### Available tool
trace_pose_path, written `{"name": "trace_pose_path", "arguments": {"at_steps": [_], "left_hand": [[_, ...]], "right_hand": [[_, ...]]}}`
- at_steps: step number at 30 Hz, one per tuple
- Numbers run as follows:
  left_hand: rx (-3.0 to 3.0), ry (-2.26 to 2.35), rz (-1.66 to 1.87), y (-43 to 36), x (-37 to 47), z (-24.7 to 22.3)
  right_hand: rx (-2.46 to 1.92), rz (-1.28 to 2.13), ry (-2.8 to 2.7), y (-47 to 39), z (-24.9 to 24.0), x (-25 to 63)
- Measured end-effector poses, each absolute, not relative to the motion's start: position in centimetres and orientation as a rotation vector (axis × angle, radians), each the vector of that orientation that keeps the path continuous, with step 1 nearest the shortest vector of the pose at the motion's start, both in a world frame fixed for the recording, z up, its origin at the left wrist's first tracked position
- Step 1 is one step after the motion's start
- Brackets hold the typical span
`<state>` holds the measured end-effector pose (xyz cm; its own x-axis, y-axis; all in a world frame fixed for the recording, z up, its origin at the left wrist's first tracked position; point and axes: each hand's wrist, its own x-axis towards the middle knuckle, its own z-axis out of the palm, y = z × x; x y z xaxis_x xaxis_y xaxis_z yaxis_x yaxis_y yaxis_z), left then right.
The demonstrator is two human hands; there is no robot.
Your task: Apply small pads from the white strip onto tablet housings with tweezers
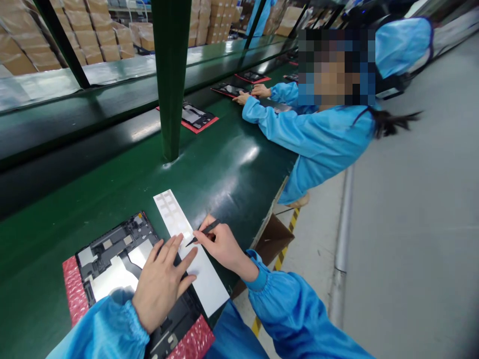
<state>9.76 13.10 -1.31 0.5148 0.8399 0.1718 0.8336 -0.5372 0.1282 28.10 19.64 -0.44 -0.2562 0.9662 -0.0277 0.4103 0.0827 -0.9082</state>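
Observation:
My right hand [220, 244] is closed round black tweezers [211, 227], their fine tip pointing down at a white sticker sheet [211, 281]. Pale rectangular pieces stand in rows on the sheet's far end. With fingers spread, my left hand [164, 279] lies over the sheet's left edge, fingertips on it and nothing gripped. Beneath that hand and to its left is an opened tablet [110, 279], showing silver plates, a dark ribbon cable and black inner parts; my left hand and sleeve hide some of it. Red bubble wrap [75, 286] sticks out from under the tablet at both ends.
A green post [171, 89] rises from the green workbench [123, 187]. Another opened tablet [196, 115] lies on red wrap beyond it. At the right, a co-worker in a blue smock [318, 129] handles a similar tablet. A cardboard box [273, 237] stands below the bench edge.

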Motion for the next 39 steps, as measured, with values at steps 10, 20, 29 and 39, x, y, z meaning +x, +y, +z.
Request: {"name": "trace_pose_path", "arguments": {"at_steps": [10,20,29,39], "left_hand": [[2.681,1.48,0.327,13.14,9.79,-1.13],[2.675,1.467,0.318,13.16,9.72,-1.09],[2.673,1.466,0.322,13.17,9.75,-0.91],[2.703,1.453,0.313,13.28,9.65,-0.86]], "right_hand": [[-1.405,1.108,-1.723,19.6,-0.8,28.26],[-1.391,1.199,-1.624,19.85,-0.73,28.16],[-1.393,1.214,-1.6,19.79,-0.68,28.14],[-1.409,1.095,-1.725,19.67,-0.82,28.33]]}}
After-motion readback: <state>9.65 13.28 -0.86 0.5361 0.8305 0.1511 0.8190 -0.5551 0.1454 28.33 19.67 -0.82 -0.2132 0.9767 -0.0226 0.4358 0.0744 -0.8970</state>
